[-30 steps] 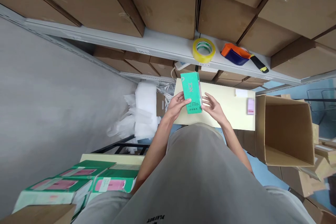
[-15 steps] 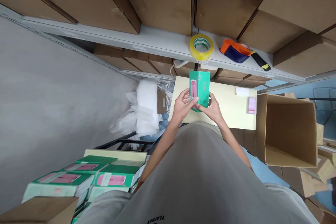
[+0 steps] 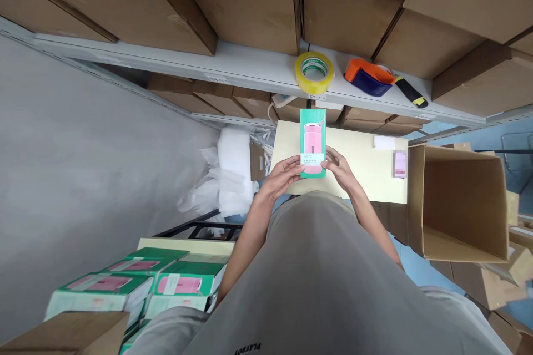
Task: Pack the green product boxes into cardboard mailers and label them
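Observation:
A green box (image 3: pixel 313 144) with a picture of a pink tumbler stands upright between my hands, its picture side toward me. My left hand (image 3: pixel 285 175) grips its lower left edge, thumb on the front. On the opposite lower edge, my right hand (image 3: pixel 339 168) holds it with the thumb at the corner and fingers behind. Beneath the box is a pale cream tabletop (image 3: pixel 362 169). A white slip (image 3: pixel 383 142) and a small blurred pinkish item (image 3: pixel 400 164) lie at its right end.
On the shelf (image 3: pixel 258 64) ahead are yellow tape (image 3: pixel 314 73), an orange and blue tape dispenser (image 3: pixel 370 76) and a utility knife (image 3: pixel 411 92). An open carton (image 3: pixel 462 202) stands right. Similar green boxes (image 3: pixel 104 283) are stacked lower left, near white foam wrap (image 3: pixel 234 172).
The green box has been turned, so the pink tumbler side now faces me squarely instead of a corner with two sides. Both hands have shifted their grip along its lower edges.

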`<state>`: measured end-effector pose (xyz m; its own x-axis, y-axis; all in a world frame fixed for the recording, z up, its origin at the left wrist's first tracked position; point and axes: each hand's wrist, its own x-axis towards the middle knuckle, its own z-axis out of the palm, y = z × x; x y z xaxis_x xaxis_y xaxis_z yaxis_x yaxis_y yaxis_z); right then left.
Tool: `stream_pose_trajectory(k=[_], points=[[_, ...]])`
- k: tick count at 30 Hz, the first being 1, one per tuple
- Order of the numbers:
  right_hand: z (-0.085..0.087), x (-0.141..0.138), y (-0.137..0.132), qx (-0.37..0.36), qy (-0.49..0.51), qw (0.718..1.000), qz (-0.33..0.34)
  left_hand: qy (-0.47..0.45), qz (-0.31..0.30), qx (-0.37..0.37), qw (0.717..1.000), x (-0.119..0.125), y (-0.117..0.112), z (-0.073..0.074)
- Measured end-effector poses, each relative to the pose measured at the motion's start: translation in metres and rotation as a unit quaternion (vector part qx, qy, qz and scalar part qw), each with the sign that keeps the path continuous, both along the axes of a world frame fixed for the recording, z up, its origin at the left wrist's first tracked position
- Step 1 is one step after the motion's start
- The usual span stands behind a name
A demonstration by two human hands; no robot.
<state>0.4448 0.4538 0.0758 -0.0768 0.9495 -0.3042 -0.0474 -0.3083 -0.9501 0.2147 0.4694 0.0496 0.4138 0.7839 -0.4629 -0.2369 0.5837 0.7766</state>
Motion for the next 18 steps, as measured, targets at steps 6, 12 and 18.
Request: stream_pose_trajectory(k=[6, 12, 18], points=[[-0.002, -0.005, 0.009, 0.069, -0.119, 0.988, -0.074, 0.201, 0.134, 0.088, 0.966, 0.024, -0.005, -0.009], [-0.001, -0.023, 0.015, 0.085, -0.189, 0.971, -0.121, 0.287, 0.16, 0.172, 0.928, 0.04, -0.021, 0.007], [-0.004, -0.008, 0.008, 0.069, -0.087, 0.99, -0.09, 0.089, 0.069, 0.042, 0.993, 0.009, -0.019, 0.014]])
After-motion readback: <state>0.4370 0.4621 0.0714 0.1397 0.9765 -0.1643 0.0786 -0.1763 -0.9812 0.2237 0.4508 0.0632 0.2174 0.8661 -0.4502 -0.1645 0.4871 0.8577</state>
